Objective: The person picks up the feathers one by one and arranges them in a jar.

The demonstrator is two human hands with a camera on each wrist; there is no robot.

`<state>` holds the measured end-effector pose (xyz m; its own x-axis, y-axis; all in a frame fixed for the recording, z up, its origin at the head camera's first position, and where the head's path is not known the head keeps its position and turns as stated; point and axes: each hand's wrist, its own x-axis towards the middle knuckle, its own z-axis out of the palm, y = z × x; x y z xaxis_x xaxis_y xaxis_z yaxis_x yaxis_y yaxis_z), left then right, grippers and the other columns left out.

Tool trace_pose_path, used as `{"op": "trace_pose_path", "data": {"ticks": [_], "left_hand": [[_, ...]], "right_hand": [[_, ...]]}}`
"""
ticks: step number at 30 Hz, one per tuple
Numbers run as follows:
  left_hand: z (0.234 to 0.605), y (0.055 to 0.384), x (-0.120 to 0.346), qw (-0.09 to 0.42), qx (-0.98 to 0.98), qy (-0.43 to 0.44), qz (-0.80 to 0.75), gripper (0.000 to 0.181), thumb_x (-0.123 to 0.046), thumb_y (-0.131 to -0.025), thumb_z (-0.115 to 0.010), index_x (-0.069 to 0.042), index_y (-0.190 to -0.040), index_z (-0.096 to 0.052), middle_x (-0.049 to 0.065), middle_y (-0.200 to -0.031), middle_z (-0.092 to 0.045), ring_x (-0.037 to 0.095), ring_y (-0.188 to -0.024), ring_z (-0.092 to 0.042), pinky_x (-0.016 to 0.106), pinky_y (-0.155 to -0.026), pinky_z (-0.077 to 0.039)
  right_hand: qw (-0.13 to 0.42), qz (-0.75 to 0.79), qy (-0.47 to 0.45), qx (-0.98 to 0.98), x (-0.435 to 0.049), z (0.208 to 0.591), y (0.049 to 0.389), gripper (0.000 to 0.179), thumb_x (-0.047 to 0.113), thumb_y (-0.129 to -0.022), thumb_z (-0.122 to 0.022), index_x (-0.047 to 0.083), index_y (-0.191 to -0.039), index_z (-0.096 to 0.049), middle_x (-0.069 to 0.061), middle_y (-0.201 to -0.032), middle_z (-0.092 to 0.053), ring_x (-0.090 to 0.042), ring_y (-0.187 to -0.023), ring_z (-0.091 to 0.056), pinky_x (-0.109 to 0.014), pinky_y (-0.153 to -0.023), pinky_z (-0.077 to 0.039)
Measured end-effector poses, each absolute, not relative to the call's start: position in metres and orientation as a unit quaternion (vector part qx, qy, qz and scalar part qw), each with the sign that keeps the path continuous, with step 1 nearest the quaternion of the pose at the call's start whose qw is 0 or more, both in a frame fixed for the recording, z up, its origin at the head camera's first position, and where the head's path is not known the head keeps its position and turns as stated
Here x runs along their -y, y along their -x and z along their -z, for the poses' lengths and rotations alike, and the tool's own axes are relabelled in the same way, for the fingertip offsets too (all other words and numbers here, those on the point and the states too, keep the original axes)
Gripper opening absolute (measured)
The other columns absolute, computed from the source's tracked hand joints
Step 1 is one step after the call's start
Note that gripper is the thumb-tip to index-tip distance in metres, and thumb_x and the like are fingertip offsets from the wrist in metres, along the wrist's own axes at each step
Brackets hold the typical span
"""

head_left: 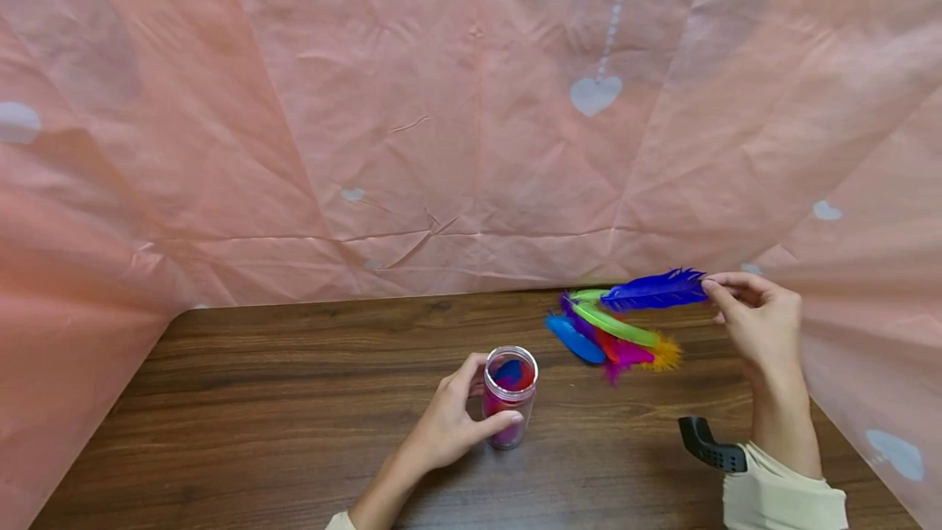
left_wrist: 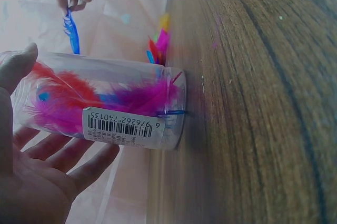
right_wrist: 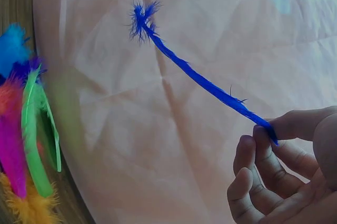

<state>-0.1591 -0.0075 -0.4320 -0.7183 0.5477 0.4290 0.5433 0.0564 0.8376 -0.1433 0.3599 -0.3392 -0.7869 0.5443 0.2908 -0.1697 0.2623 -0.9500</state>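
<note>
Feathers point(head_left: 616, 325) lie between our left hand point(head_left: 447, 425), gripping jar point(head_left: 508, 404), and right hand point(head_left: 761, 324), pinching blue feather point(head_left: 655, 292).

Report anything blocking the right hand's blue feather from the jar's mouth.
Nothing visible blocks it: the blue feather is raised off the table, the loose feathers lie on it, and the left hand grips the jar, leaving its mouth uncovered.

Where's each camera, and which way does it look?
On the head: looking forward and down at the wooden table; left hand, right hand and sleeves show.
On the left wrist: looking across the table at the clear jar; both hands show.
On the right wrist: looking past the dark blue feather to pink cloth; right hand shows.
Both wrist views share that feather and the right hand.
</note>
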Motion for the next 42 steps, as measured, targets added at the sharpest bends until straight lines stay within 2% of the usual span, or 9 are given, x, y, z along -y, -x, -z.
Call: {"op": "trace_pose_path", "data": {"ticks": [10, 16, 23, 35, 42], "left_hand": [[0.431, 0.159, 0.007, 0.007, -0.727, -0.372, -0.577, 0.055, -0.015, -0.089, -0.084, -0.007, -0.133, -0.053, 0.009, -0.126, -0.071, 0.020, -0.117, -0.068, 0.036, -0.097, -0.059], [0.432, 0.159, 0.008, 0.009, -0.726, -0.372, -0.578, 0.054, -0.015, -0.089, -0.084, -0.007, -0.133, -0.053, 0.009, -0.126, -0.071, 0.022, -0.117, -0.068, 0.036, -0.097, -0.059], [0.432, 0.159, 0.008, 0.008, -0.728, -0.368, -0.578, 0.054, -0.016, -0.088, -0.085, -0.006, -0.133, -0.054, 0.008, -0.126, -0.071, 0.022, -0.116, -0.068, 0.039, -0.098, -0.059], [0.432, 0.159, 0.007, 0.004, -0.727, -0.371, -0.578, 0.054, -0.016, -0.088, -0.085, -0.006, -0.132, -0.055, 0.009, -0.126, -0.071, 0.021, -0.116, -0.068, 0.037, -0.098, -0.059], [0.433, 0.159, 0.007, 0.010, -0.728, -0.369, -0.578, 0.054, -0.016, -0.089, -0.084, -0.007, -0.133, -0.054, 0.008, -0.126, -0.071, 0.020, -0.117, -0.068, 0.039, -0.099, -0.059]], "right_hand": [[0.308, -0.639, 0.101, 0.697, -0.353, 0.329, 0.136, 0.006, -0.003, -0.093, -0.073, -0.003, -0.088, -0.077, 0.010, -0.073, -0.073, -0.003, -0.056, -0.061, -0.013, -0.051, -0.051], [0.321, -0.672, 0.088, 0.662, -0.350, 0.322, 0.131, 0.024, -0.013, -0.090, -0.070, 0.007, -0.080, -0.079, 0.007, -0.071, -0.074, -0.005, -0.051, -0.059, -0.013, -0.049, -0.050], [0.329, -0.682, 0.070, 0.649, -0.346, 0.317, 0.126, 0.023, -0.015, -0.089, -0.070, 0.004, -0.081, -0.079, 0.005, -0.073, -0.074, -0.005, -0.055, -0.062, -0.014, -0.050, -0.051], [0.344, -0.683, 0.051, 0.642, -0.341, 0.310, 0.118, 0.027, -0.019, -0.089, -0.067, 0.004, -0.082, -0.080, 0.004, -0.074, -0.075, -0.007, -0.049, -0.061, -0.014, -0.050, -0.052], [0.329, -0.678, 0.023, 0.657, -0.334, 0.307, 0.116, 0.021, -0.015, -0.090, -0.069, 0.003, -0.085, -0.079, 0.004, -0.076, -0.076, -0.008, -0.049, -0.063, -0.015, -0.053, -0.053]]}}
